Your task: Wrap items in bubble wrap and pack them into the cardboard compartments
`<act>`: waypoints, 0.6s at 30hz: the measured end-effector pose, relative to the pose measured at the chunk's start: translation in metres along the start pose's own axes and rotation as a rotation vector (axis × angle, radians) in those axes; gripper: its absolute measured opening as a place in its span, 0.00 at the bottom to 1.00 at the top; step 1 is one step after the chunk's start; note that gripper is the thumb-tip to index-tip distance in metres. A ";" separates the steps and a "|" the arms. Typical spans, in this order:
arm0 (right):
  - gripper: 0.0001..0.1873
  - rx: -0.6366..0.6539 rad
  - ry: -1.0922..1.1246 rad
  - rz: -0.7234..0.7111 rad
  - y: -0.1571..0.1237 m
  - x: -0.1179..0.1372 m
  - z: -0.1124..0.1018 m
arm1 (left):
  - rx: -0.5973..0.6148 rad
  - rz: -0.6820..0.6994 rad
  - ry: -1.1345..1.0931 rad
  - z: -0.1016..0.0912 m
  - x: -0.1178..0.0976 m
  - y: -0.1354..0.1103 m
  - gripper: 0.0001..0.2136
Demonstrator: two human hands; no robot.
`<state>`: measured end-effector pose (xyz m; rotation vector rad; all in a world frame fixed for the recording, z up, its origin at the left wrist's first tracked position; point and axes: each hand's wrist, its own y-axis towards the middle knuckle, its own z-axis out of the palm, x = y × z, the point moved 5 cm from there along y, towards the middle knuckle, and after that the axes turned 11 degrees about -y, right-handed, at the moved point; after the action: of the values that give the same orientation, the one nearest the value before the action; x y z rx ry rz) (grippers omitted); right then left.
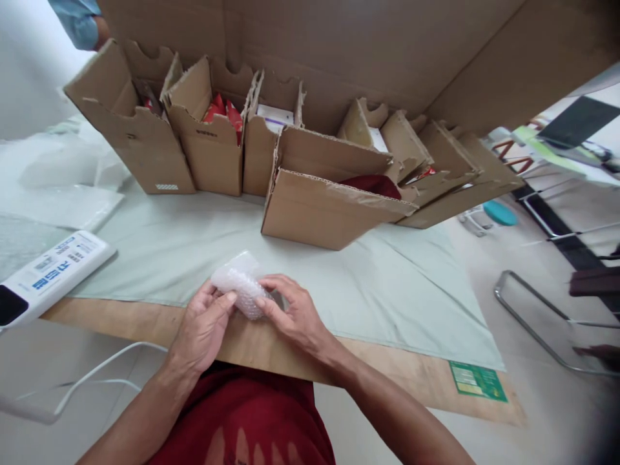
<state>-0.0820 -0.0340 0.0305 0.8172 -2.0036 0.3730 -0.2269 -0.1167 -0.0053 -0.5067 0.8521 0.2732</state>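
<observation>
A small bundle of bubble wrap [242, 284] is held between my two hands over the front edge of the table. My left hand [206, 320] grips its left side, thumb on top and fingers curled beneath. On the right side, my right hand [290, 310] pinches the wrap between thumb and fingers. A loose flap of the wrap sticks up at the far end. Whatever may be inside the wrap cannot be made out.
Several open cardboard boxes [213, 158] line the back, holding red packets and white boxes. Nearer stands another cardboard box [314, 213] with dark red cloth. A white labelled device [58, 274] and bubble wrap sheets [53, 174] lie left. A person's sleeve [75, 22] shows upper left.
</observation>
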 end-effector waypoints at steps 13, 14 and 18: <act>0.14 0.241 -0.242 0.004 0.005 0.020 -0.053 | 0.327 0.500 0.938 0.047 -0.013 -0.015 0.18; 0.10 0.237 -0.322 0.001 0.003 0.022 -0.058 | 0.371 0.532 0.967 0.052 -0.014 -0.015 0.18; 0.08 0.223 -0.466 -0.033 -0.004 0.027 -0.089 | 0.495 0.685 1.046 0.079 -0.036 -0.009 0.25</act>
<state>-0.0323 0.0011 0.1010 1.1583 -2.4018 0.4207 -0.1946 -0.0840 0.0685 0.1834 2.0511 0.4058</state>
